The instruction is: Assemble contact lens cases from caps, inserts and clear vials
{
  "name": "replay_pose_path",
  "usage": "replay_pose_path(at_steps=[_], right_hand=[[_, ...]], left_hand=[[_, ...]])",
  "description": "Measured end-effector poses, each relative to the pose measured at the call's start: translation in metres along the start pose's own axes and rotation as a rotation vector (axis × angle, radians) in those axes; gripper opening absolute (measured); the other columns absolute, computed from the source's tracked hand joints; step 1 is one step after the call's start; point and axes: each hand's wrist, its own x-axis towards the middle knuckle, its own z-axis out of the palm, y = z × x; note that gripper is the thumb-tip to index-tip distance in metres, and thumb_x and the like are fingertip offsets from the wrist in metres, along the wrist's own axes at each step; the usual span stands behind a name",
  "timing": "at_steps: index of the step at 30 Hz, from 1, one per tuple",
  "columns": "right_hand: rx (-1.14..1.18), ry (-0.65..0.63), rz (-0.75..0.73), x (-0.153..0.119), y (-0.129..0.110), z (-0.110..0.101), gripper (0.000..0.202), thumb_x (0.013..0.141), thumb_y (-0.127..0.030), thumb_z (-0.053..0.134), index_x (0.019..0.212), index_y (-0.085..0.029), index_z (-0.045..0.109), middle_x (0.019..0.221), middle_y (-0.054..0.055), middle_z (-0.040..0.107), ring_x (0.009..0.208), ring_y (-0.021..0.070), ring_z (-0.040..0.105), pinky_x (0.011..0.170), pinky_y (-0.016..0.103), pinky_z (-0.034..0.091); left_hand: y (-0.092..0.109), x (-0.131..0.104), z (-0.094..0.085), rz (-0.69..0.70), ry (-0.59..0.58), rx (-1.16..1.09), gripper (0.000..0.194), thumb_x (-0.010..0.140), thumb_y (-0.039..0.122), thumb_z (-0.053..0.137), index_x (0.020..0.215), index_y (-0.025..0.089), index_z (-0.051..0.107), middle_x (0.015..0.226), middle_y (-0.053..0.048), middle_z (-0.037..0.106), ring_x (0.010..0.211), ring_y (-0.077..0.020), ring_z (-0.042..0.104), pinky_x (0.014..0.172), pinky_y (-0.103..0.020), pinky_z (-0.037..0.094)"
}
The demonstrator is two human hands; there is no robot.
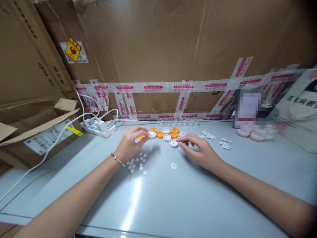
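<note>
Both forearms were bare — no sleeves reached into view, and neither the left hand (130, 144) nor the right hand (203, 152) wore a glove. The only thing worn was a thin silver-coloured bangle (117, 159) — it sat around the left wrist. No rings showed on the fingers.

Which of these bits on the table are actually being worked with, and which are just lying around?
In use:
left hand on a white cap
right hand at another white cap
orange and white caps
small white discs

Lying about:
power strip
cardboard box
clear vials
</note>
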Motion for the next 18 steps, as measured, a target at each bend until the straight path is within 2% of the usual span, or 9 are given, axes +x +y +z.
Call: replay_pose_path(at_steps=[1,3,5,8,11,15,18], right_hand=[[0.053,-0.029,0.053,0.000,-0.005,-0.002,0.017,0.083,-0.033,0.049,0.088,-0.023,0.063,0.087,0.005,0.065,0.075,0.0184,0.056,0.065,0.031,0.044],[0.205,-0.144,0.166,0.000,-0.013,-0.005,0.019,0.082,-0.037,0.051,0.085,-0.021,0.062,0.081,0.004,0.064,0.071,0.0166,0.056,0.064,0.030,0.044],[0.385,-0.264,0.262,0.000,-0.014,-0.006,0.024,0.082,-0.040,0.051,0.086,-0.019,0.061,0.075,0.003,0.062,0.067,0.0144,0.056,0.063,0.028,0.045],[0.552,-0.365,0.385,0.000,-0.007,-0.003,0.027,0.079,-0.042,0.055,0.090,-0.017,0.058,0.069,0.001,0.060,0.062,0.0123,0.055,0.060,0.027,0.044],[0.567,-0.408,0.470,-0.001,0.001,0.002,0.027,0.074,-0.039,0.062,0.089,-0.017,0.056,0.064,-0.001,0.059,0.060,0.0119,0.055,0.057,0.025,0.042],[0.533,-0.444,0.498,-0.004,0.001,0.006,0.022,0.074,-0.035,0.061,0.086,-0.017,0.056,0.064,-0.002,0.057,0.060,0.0113,0.053,0.056,0.024,0.040],[0.446,-0.438,0.485,-0.004,-0.001,0.008,0.017,0.075,-0.033,0.059,0.081,-0.017,0.056,0.064,-0.001,0.054,0.059,0.0111,0.050,0.054,0.023,0.039]], left_hand=[[0.011,-0.002,0.003,0.116,0.019,-0.020,0.009,0.083,0.020,0.052,0.083,0.018,0.061,0.089,-0.005,0.064,0.086,-0.0158,0.059,0.079,-0.029,0.047],[0.029,-0.006,0.010,0.312,-0.023,0.017,0.011,0.084,0.015,0.051,0.083,0.019,0.061,0.086,-0.004,0.066,0.080,-0.0142,0.060,0.073,-0.027,0.047],[0.040,-0.010,0.018,0.403,-0.085,0.072,0.013,0.085,0.014,0.048,0.084,0.018,0.060,0.084,-0.003,0.067,0.075,-0.0134,0.060,0.067,-0.025,0.047],[0.042,-0.015,0.027,0.452,-0.203,0.101,0.017,0.087,0.012,0.043,0.085,0.017,0.059,0.085,-0.003,0.067,0.074,-0.0125,0.060,0.065,-0.023,0.047],[0.041,-0.016,0.030,0.510,-0.278,0.115,0.021,0.089,0.011,0.039,0.086,0.015,0.059,0.088,-0.004,0.067,0.073,-0.0128,0.060,0.064,-0.024,0.049],[0.044,-0.014,0.031,0.567,-0.307,0.127,0.021,0.088,0.010,0.039,0.086,0.012,0.060,0.084,-0.006,0.067,0.070,-0.0147,0.060,0.059,-0.025,0.050],[0.045,-0.013,0.031,0.551,-0.365,0.120,0.023,0.089,0.009,0.037,0.088,0.011,0.060,0.084,-0.008,0.066,0.074,-0.0151,0.061,0.062,-0.026,0.052]])
